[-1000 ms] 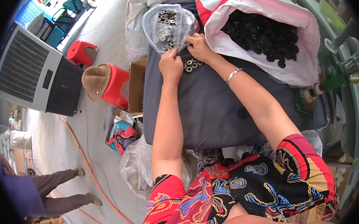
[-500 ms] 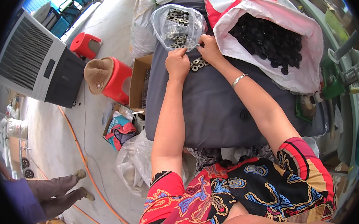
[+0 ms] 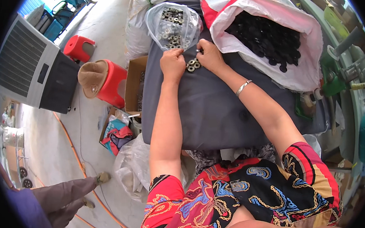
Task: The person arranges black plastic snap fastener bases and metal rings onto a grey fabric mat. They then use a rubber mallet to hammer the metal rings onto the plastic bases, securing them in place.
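Up at the far end of the dark cloth-covered surface, both hands are busy: the left hand has its fingertips together, pinched on the near rim of the clear plastic bag, and the right hand sits just beside it, thumb and finger closed on a small dark piece, too small to make out. Inside that bag, ring-shaped metal pieces lie heaped, and a little cluster of rings rests on the cloth between the two wrists. To the right, a big red-and-white sack lies open-mouthed on the cloth, black round pieces crowding its opening, with a green metal fixture near the right edge. Over on the left, a pale sack stands by the surface, a cardboard box right against its side, then a red stool with a tan hat on top, and a second red stool farther off. A grey-and-white air cooler fills the upper left, an orange hose curves across the pale floor, and down at lower left there's another person in brownish trousers, one shoe by the hose.
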`<state>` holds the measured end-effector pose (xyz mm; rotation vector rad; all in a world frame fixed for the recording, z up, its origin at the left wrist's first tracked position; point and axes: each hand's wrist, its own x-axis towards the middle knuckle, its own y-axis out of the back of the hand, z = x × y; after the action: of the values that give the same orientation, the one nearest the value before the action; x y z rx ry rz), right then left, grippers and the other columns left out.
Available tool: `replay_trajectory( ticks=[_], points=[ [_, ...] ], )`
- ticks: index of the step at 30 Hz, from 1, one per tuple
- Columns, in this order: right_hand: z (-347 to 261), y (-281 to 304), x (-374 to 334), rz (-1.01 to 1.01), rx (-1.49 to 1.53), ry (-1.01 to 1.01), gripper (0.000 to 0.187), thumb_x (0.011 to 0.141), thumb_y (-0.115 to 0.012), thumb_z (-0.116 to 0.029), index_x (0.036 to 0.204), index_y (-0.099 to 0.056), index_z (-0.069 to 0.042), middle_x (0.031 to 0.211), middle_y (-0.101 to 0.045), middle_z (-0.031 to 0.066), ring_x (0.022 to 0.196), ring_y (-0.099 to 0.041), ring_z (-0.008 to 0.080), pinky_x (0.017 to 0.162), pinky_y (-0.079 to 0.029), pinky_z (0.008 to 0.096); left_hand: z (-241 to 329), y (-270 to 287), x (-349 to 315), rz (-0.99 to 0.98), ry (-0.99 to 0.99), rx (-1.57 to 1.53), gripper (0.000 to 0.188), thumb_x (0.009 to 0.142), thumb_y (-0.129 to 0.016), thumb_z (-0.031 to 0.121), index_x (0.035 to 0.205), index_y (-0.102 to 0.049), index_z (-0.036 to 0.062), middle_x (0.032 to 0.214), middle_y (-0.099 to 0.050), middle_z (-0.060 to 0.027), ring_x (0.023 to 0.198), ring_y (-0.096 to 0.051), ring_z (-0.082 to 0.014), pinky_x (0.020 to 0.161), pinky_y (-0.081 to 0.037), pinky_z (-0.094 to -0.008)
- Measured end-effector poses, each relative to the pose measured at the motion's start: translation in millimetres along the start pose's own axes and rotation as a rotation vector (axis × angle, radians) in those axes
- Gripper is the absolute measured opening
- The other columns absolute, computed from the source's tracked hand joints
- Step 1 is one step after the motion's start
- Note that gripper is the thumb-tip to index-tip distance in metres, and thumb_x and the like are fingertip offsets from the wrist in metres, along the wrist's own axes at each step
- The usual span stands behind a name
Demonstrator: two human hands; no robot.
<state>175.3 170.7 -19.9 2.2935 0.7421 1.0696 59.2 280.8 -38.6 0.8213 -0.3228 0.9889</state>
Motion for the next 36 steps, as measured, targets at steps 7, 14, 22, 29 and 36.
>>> replay_trajectory(
  ticks=[7, 14, 22, 29, 36],
  points=[
    [-29.0, -6.4, -38.3, -0.044, 0.013, 0.27, 0.01, 0.072, -0.053, 0.002, 0.08, -0.059, -0.002, 0.085, -0.062, 0.0172, 0.09, -0.059, 0.036, 0.081, -0.046, 0.046, -1.1, 4.6, 1.7, -0.074, -0.024, -0.043, 0.023, 0.075, -0.061, 0.005, 0.094, -0.073, 0.0055, 0.098, -0.07, -0.0114, 0.094, -0.065, -0.0226, 0.086, -0.049, -0.0308],
    [-52.9, 4.2, -55.3, -0.084, 0.183, 0.37, 0.011, 0.072, -0.052, 0.004, 0.078, -0.06, -0.001, 0.083, -0.062, 0.0184, 0.085, -0.059, 0.0364, 0.077, -0.047, 0.0455, -9.5, 11.5, 2.3, -0.183, 0.002, -0.109, 0.023, 0.075, -0.062, 0.007, 0.095, -0.073, 0.0049, 0.098, -0.07, -0.0112, 0.091, -0.067, -0.0238, 0.083, -0.051, -0.0304],
    [-55.4, 75.5, -13.6, 0.103, 0.167, 0.274, 0.009, 0.077, -0.057, -0.002, 0.082, -0.063, -0.001, 0.082, -0.064, 0.015, 0.078, -0.063, 0.0325, 0.068, -0.051, 0.0394, 0.9, 19.2, -3.1, -0.228, -0.074, 0.005, 0.023, 0.074, -0.064, 0.014, 0.093, -0.073, 0.006, 0.1, -0.069, -0.0098, 0.095, -0.063, -0.0269, 0.085, -0.05, -0.0351],
    [92.7, 185.5, -17.0, 0.375, -0.384, -0.191, 0.029, 0.077, -0.062, -0.021, 0.1, -0.067, -0.005, 0.095, -0.065, 0.0188, 0.094, -0.06, 0.0365, 0.085, -0.048, 0.0438, 29.1, 23.6, 0.5, -0.042, -0.007, -0.122, 0.019, 0.077, -0.063, 0.003, 0.094, -0.071, 0.0026, 0.089, -0.068, -0.0092, 0.079, -0.065, -0.0198, 0.073, -0.05, -0.0294],
    [144.8, 207.9, -49.8, 0.207, -0.656, -0.667, 0.061, 0.081, -0.06, -0.053, 0.122, -0.057, -0.009, 0.12, -0.054, 0.0226, 0.114, -0.049, 0.0412, 0.094, -0.04, 0.0534, 131.3, -8.8, 6.5, -0.044, -0.392, -0.225, 0.021, 0.079, -0.061, -0.001, 0.099, -0.069, 0.0012, 0.096, -0.067, -0.0129, 0.082, -0.066, -0.0228, 0.071, -0.052, -0.0303]
  ],
)
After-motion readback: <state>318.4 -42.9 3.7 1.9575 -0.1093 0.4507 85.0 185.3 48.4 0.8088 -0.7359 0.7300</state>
